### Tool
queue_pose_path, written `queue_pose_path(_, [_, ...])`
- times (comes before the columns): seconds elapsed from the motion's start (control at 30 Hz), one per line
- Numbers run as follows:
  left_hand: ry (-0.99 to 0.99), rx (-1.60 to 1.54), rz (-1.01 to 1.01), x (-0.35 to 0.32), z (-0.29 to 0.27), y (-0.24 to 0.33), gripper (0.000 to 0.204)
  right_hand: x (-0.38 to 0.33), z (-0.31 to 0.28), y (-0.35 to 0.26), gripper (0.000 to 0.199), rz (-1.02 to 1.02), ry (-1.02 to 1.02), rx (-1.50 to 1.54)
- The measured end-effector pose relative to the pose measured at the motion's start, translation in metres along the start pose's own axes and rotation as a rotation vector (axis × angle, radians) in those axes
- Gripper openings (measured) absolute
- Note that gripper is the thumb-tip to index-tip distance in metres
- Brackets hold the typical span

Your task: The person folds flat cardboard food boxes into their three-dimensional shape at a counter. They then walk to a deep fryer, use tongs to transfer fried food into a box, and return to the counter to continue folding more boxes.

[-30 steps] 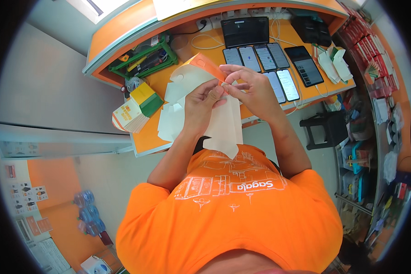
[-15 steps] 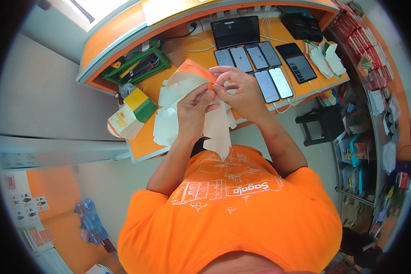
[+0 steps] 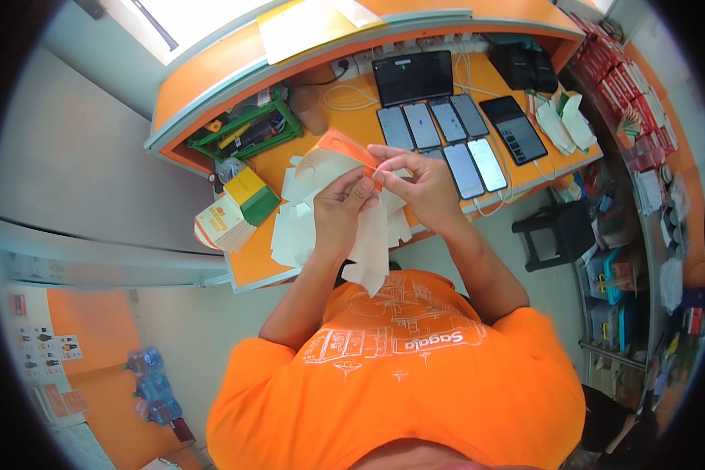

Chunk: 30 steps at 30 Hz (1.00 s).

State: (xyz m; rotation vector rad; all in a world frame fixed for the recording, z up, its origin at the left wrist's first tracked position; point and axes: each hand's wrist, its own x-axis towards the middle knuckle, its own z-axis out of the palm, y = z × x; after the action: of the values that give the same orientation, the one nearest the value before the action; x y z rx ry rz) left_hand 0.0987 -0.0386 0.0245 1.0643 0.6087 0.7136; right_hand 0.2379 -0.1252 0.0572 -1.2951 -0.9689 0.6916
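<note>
OK, head view. Left hand (image 3: 341,207) has a folding carton (image 3: 325,166) pinched, thumb against the curled fingers, at the orange section. Right hand (image 3: 419,184): thumb and index nearly closed on the same orange edge, just beside the left thumb; other fingers loosely bent. Can't tell whether the two hands' fingertips touch.

Carton is held up over the near edge of the orange desk (image 3: 251,270), in front of the torso. Orange part on top, pale panel curving out to the left, another pale panel hanging below the hands toward the orange shirt (image 3: 399,392). Partly folded; exact crease state hidden by the fingers.

Under and left of it on the desk: flat white blanks (image 3: 294,235), overlapping. Further left, a stack of yellow, green and white cartons (image 3: 247,196) at the desk edge. Behind that, a green basket (image 3: 247,133) with tools, clear cup (image 3: 309,110) just beside it.

Beyond the right hand: phones (image 3: 421,125) in two rows, one partly covered by the hand. Dark screen (image 3: 413,78) propped behind them, tablet (image 3: 513,129) to their right, then loose white-and-green carton pieces (image 3: 565,125). Black stool (image 3: 556,235) on the floor, right of the desk.
</note>
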Motion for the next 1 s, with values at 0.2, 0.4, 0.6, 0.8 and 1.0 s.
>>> queue_pose_path(0.2, [0.003, -0.031, 0.008, 0.002, -0.003, 0.001, 0.03, -0.005, 0.005, 0.004, 0.014, -0.121, 0.012, -0.145])
queue_pose_path(0.4, [-0.014, -0.024, 0.015, -0.001, 0.006, 0.002, 0.03, -0.001, 0.006, -0.003, 0.014, -0.086, 0.044, -0.113])
queue_pose_path(0.6, [-0.01, 0.073, 0.05, 0.002, -0.002, 0.0, 0.03, 0.0, -0.002, -0.006, 0.01, -0.202, -0.039, -0.357])
queue_pose_path(0.8, [-0.015, 0.138, 0.105, 0.0, 0.009, 0.009, 0.03, 0.002, 0.004, -0.008, 0.013, -0.099, 0.024, -0.129])
queue_pose_path(1.0, [0.003, 0.075, 0.133, 0.002, 0.001, 0.003, 0.027, 0.002, 0.002, -0.009, 0.013, -0.155, -0.024, -0.153])
